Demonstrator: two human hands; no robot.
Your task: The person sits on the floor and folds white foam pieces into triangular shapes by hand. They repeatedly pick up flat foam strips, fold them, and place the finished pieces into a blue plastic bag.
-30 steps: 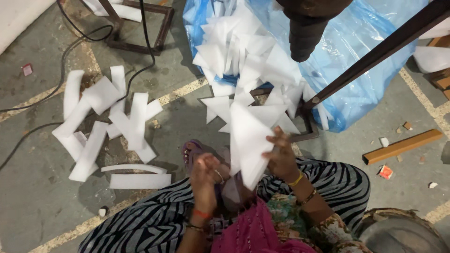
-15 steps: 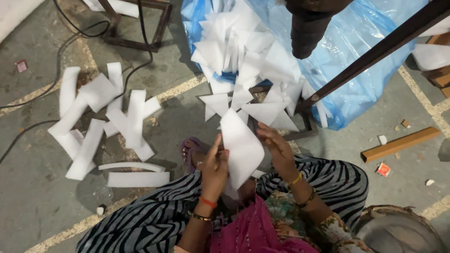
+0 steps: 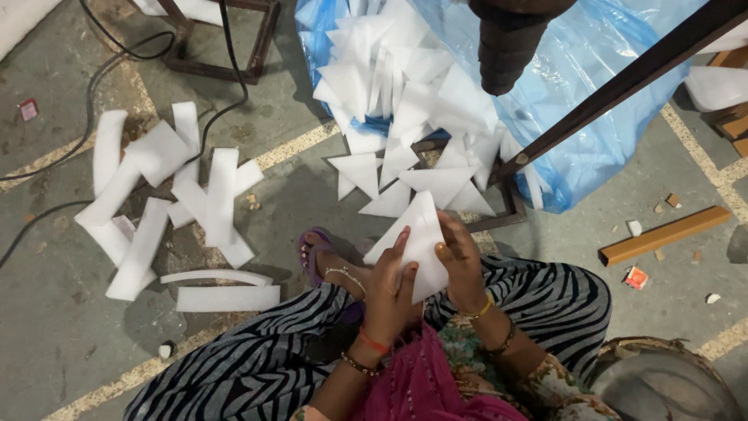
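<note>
1. Head view: the person sits on a grey concrete floor (image 3: 62,343) with legs folded, in striped black-and-white trousers (image 3: 257,359) and a pink cloth (image 3: 421,390) over the lap.
2. The left hand (image 3: 393,292) and the right hand (image 3: 461,261) meet at the middle of the frame, both grasping one white foam sheet (image 3: 417,238) folded to a triangle. It is raised above the knees and its point aims toward 12 o'clock.
3. The left fingers (image 3: 401,242) lie flat against the sheet's near face, with the thumb pressed on its lower edge. The right fingers curl over the sheet's edge at 3 o'clock, pinching it.
4. At 12 o'clock from the hands lies a heap of white foam triangles (image 3: 405,101), spilling from a blue plastic sheet (image 3: 592,101) onto the floor.
5. At 9 o'clock, well apart from the hands, long white foam strips (image 3: 156,210) lie scattered and crossing one another.
6. A dark metal bar (image 3: 623,78) slants across toward 2 o'clock. A wooden block (image 3: 662,234) lies at 3 o'clock, and black cables (image 3: 101,62) run at 10 o'clock.
7. A sandalled foot (image 3: 319,253) shows just at 9 o'clock of the left hand.
</note>
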